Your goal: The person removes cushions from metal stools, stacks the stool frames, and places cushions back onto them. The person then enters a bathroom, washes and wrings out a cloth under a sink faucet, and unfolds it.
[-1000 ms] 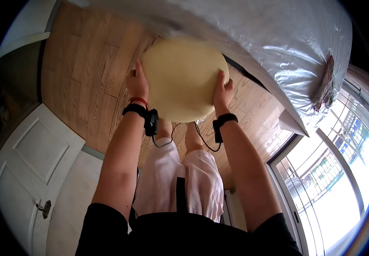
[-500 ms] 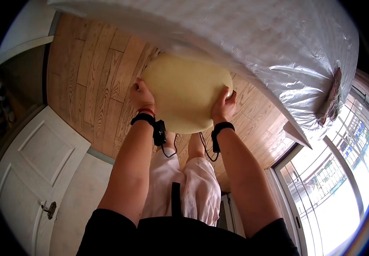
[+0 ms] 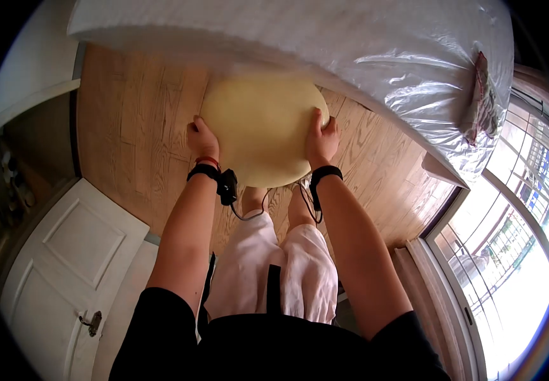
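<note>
A round, pale yellow cushion-like seat (image 3: 262, 130) is held in front of my legs, above the wooden floor. My left hand (image 3: 203, 138) grips its left edge, with the fingers curled at the rim. On the opposite edge my right hand (image 3: 321, 138) is closed, its thumb lying on the top surface. The far edge of the seat meets the hanging plastic cover, and its underside is hidden. Black bands with cables are on both wrists.
A table or bed under a shiny plastic cover (image 3: 376, 57) spans the top, with a crumpled cloth (image 3: 481, 101) on it. A white door (image 3: 74, 270) is at lower left, a barred window (image 3: 503, 254) at right. Wooden floor (image 3: 141, 133) surrounds my legs.
The view has shifted, so the door and window sit lower and further right than half a second ago. Both hands keep their hold on the seat, which stands slightly higher and further left in view.
</note>
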`<state>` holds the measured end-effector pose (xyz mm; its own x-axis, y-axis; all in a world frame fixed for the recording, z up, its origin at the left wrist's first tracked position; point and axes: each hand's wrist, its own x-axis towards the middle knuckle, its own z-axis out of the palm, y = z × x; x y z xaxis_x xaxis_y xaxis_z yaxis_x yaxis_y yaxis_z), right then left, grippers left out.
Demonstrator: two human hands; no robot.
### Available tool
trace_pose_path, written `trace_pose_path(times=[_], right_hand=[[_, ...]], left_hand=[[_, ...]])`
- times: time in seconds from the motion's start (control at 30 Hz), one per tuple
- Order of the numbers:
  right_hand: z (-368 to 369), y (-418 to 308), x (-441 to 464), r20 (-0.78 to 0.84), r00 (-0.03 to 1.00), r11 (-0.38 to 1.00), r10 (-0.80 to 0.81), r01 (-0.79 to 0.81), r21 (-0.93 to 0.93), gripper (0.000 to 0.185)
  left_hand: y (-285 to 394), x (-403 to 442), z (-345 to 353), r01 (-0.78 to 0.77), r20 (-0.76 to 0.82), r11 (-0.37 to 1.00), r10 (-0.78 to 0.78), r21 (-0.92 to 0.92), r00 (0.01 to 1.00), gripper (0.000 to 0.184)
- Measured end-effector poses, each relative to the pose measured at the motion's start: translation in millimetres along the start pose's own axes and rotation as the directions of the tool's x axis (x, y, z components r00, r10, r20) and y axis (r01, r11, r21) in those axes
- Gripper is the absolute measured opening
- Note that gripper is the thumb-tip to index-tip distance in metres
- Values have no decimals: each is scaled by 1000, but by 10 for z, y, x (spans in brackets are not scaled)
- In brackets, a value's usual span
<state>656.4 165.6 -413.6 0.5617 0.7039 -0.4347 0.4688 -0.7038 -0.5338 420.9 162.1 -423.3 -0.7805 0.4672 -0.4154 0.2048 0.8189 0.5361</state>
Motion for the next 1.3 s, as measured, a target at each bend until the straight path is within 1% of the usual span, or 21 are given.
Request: trace_pose_path(times=[0.07,0.13,0.2,0.27,0.33,0.37,0.47,0.5,0.57,0.63,0.67,0.73,0.8,0.87,0.93,1.0,1.07,1.13,1.2,1.27,1.3], right_hand=[[-84,-78,-16,-12,999,998,41,-41,55,63],[-149,-72,-26,184,956,958,230,-255,128,68],[-132,75,-25,169,960,935,225,-261,240,72],[-140,109,-70,87,986,985,144,-152,87,71],[-232,44,-190,154,975,979,159,-175,100,71],[-302,13,-290,263,948,927,181,-253,276,73],[-473,-181,-597,175,949,901,263,-306,308,75],[-575,-156,-654,183,959,920,217,-264,289,72],[-940,-244,-903,211,963,877,169,-245,413,68],[-1455,-413,-1202,216,971,808,101,-206,552,61],[-1725,-505,-1380,201,975,790,92,-194,582,58],[-2224,-565,-1676,218,974,819,67,-178,545,56],[-2634,-455,-1971,243,970,728,28,-187,660,51],[-3019,-227,-2217,157,986,631,-55,-87,771,44],[-3433,76,-2377,120,992,597,-41,-72,799,43],[-3827,497,-2471,64,998,671,17,-58,739,39],[-4391,1055,-2546,-35,994,602,106,-36,798,36],[-4473,1483,-2587,-187,974,722,127,38,691,36],[-4765,1944,-2711,-205,956,698,211,0,717,33],[-4929,2298,-2772,-279,932,746,233,13,665,29],[-4939,2436,-2761,-264,929,732,260,-11,681,29]], left_hand=[[-191,142,1,74,261,985,-31,-155,965,56],[-319,273,-20,194,484,965,-86,-178,871,64],[-278,188,-119,194,593,966,-55,-172,803,68],[-315,254,-141,150,622,974,-11,-172,783,68],[-206,212,-252,129,605,975,6,-180,796,69],[-184,183,-322,145,579,972,-12,-184,815,71],[111,2,-711,97,560,980,18,-176,828,67],[282,-177,-946,40,632,950,175,-311,755,59],[415,-363,-1317,25,645,934,228,-358,729,54],[478,-647,-1740,85,616,942,142,-325,775,54],[405,-738,-1909,-46,546,944,229,-328,806,54],[603,-1283,-2325,-81,488,931,259,-357,834,56],[726,-1846,-2697,-218,402,903,367,-369,839,52],[797,-2375,-3004,-306,358,875,441,-375,823,52],[838,-2832,-3248,-446,474,838,545,-314,691,52],[970,-3230,-3419,-522,769,823,480,-226,423,49],[1060,-3918,-3152,-443,918,856,365,-267,152,44],[1029,-4118,-2960,-414,953,873,300,-258,40,44],[957,-4612,-2601,-371,918,856,395,-361,17,51],[669,-4773,-2189,-427,903,807,427,-408,-55,53],[507,-4864,-1941,-442,888,798,460,-409,9,51]])
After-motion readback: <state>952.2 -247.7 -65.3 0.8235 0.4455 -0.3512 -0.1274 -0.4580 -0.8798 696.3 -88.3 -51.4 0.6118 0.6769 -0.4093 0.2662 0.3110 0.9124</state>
